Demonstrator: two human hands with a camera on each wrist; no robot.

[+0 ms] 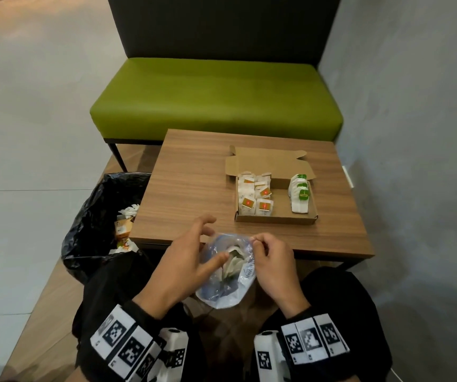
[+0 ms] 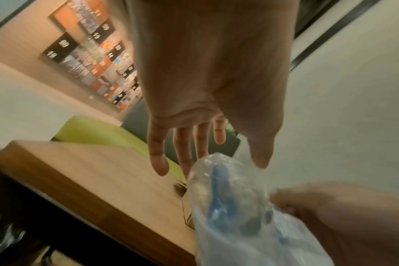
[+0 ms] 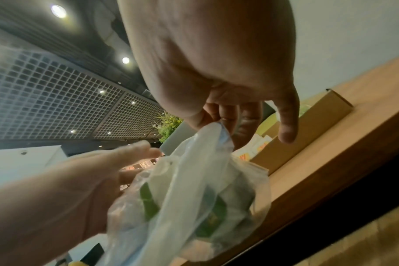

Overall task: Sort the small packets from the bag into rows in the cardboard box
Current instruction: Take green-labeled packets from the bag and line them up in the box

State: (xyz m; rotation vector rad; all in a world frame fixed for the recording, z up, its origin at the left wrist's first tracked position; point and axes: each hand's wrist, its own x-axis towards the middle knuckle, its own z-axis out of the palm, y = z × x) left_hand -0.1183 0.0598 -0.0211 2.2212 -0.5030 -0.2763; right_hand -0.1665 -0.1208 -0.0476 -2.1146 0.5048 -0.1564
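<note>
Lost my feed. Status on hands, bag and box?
Right hand pinching bag rim; left hand open, thumb reaching into it. Box holds orange and green rows. Nothing in the way.

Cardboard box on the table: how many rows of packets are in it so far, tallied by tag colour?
Orange-tag rows: 2
Green-tag rows: 1
Total: 3 rows
</note>
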